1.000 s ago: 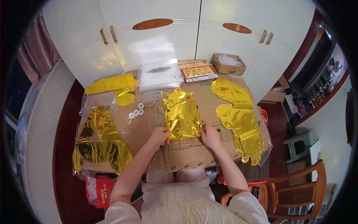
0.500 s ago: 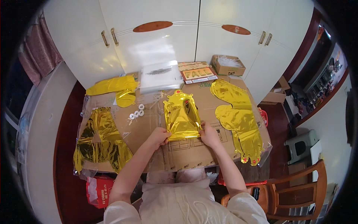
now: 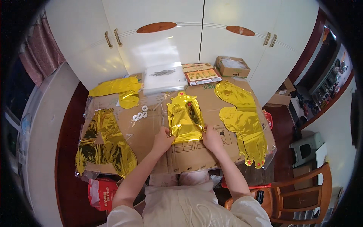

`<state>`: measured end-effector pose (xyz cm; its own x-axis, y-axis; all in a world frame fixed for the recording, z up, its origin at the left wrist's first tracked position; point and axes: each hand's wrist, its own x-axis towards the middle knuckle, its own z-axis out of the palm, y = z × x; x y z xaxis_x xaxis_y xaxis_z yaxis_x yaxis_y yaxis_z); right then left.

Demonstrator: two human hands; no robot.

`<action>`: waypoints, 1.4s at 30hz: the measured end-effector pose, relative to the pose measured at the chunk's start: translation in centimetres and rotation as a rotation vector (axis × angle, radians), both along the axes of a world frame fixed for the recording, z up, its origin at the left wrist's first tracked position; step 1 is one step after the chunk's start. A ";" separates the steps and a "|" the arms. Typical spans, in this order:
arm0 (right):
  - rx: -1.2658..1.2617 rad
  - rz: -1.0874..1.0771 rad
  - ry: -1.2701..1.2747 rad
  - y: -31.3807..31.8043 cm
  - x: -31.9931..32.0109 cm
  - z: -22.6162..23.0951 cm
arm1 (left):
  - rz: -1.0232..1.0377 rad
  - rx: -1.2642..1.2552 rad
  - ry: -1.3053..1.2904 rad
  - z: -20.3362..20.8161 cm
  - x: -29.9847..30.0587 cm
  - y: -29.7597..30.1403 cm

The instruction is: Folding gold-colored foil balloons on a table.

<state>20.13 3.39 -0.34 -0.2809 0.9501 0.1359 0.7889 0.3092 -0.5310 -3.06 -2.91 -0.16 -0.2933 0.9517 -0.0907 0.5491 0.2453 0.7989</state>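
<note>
A folded gold foil balloon (image 3: pixel 184 121) with red spots at its scalloped far end lies flat on the cardboard-covered table in front of me. My left hand (image 3: pixel 163 139) pinches its near left corner, fingers closed on the foil. At the near right corner, my right hand (image 3: pixel 211 137) grips the same balloon between thumb and fingers. Left of it is a large A-shaped gold foil balloon (image 3: pixel 106 130), spread flat. On the right lies a curved gold foil balloon (image 3: pixel 242 117), also with red spots at its near end.
Another gold foil balloon (image 3: pixel 113 87) lies at the far left. Several white rolls (image 3: pixel 140 115) sit beside it. Clear plastic sheets (image 3: pixel 162 79), a printed card pack (image 3: pixel 203 75) and a small carton (image 3: pixel 232 68) line the back. A wooden chair (image 3: pixel 302 193) stands at the right.
My left hand has shifted slightly up and right along the balloon's near left corner. The foil's near part has changed its creases a little. My right hand has barely moved.
</note>
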 end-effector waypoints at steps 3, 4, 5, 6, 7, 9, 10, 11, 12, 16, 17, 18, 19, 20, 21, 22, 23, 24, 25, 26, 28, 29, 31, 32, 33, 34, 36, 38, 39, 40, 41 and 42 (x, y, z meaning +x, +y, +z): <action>0.013 0.002 -0.021 -0.1 -0.1 0.0 | -0.044 0.154 0.148 -0.1 0.3 -0.6; 0.037 0.005 -0.022 -0.3 -0.1 -0.1 | -0.046 0.082 0.201 0.1 0.4 -0.8; 0.060 0.001 -0.024 -0.4 0.0 -0.3 | -0.055 0.011 0.252 1.5 1.1 -1.1; 0.068 -0.005 -0.034 -0.5 -0.2 -0.2 | -0.056 -0.060 0.305 2.4 1.5 -1.3; 0.076 -0.011 -0.044 -0.7 -0.3 -0.1 | -0.093 0.017 0.448 2.3 1.9 -1.5; 0.095 -0.018 -0.062 -0.8 -0.5 0.0 | -0.169 0.175 0.732 2.0 2.7 -2.2; 0.106 -0.018 -0.069 -0.8 -0.5 -0.1 | -0.278 0.306 0.755 2.1 3.3 -2.1; 0.115 -0.011 -0.076 -0.8 -0.5 -0.2 | -0.382 0.433 0.776 2.3 4.1 -2.2; 0.128 -0.001 -0.063 -0.9 -0.5 -0.2 | -0.485 0.561 0.794 2.4 4.8 -2.2; 0.183 0.040 -0.052 -1.1 -0.4 0.0 | -0.449 0.432 0.739 1.1 6.7 -2.4; 0.193 0.044 -0.060 -1.2 -0.2 0.0 | -0.447 0.412 0.748 0.8 6.9 -2.5; 0.190 0.042 -0.067 -1.1 -0.2 0.0 | -0.446 0.391 0.757 0.6 7.0 -2.6; 0.188 0.039 -0.074 -1.1 -0.2 0.1 | -0.447 0.399 0.745 0.4 6.9 -2.5; 0.181 0.038 -0.080 -1.2 -0.2 0.0 | -0.448 0.402 0.733 0.2 6.8 -2.5; 0.174 0.026 -0.052 -1.3 -0.3 0.1 | -0.449 0.405 0.720 0.0 6.8 -2.6; 0.167 0.014 -0.025 -1.4 -0.5 0.2 | -0.456 0.404 0.721 0.0 6.7 -2.6; 0.159 -0.001 0.001 -1.5 -0.5 0.3 | -0.465 0.405 0.721 0.4 6.6 -2.6; 0.155 -0.006 0.011 -1.7 -0.5 0.3 | -0.474 0.406 0.721 0.5 6.6 -2.6; 0.150 -0.011 0.020 -1.8 -0.5 0.3 | -0.470 0.411 0.724 0.4 6.6 -2.6; 0.150 -0.017 0.030 -1.8 -0.5 0.3 | -0.466 0.420 0.728 0.2 6.6 -2.4; 0.182 -0.021 0.035 -1.8 -0.4 -0.2 | -0.456 0.430 0.733 0.0 6.5 -2.3; 0.197 -0.023 0.040 -1.8 -0.4 -0.3 | -0.451 0.430 0.737 -0.1 6.4 -2.2; 0.211 -0.022 -0.020 -2.0 -0.5 0.0 | -0.451 0.419 0.730 -0.2 6.3 -2.1; 0.219 -0.025 -0.050 -2.0 -0.5 0.2 | -0.458 0.410 0.720 0.0 6.3 -2.0; 0.213 -0.011 -0.035 -1.9 -0.4 0.1 | -0.466 0.402 0.710 0.0 6.3 -2.0; 0.207 0.001 -0.020 -1.7 -0.3 -0.1 | -0.465 0.395 0.717 0.1 6.2 -2.0; 0.187 0.014 0.051 -1.2 0.3 -0.4 | -0.472 0.387 0.724 0.0 6.2 -2.0; 0.160 0.024 0.169 -0.7 0.8 -0.7 | -0.478 0.374 0.740 -0.2 6.1 -1.9; 0.099 0.014 0.200 -0.6 1.1 -0.5 | -0.480 0.366 0.749 -0.3 6.1 -1.9; 0.037 0.004 0.231 -0.5 1.5 -0.2 | -0.484 0.346 0.752 -0.2 6.2 -1.9; -0.023 -0.006 0.265 -0.4 1.8 -0.1 | -0.488 0.327 0.758 0.0 6.2 -1.9; -0.075 -0.004 0.288 -0.4 2.3 -0.1 | -0.491 0.307 0.764 0.2 6.2 -1.9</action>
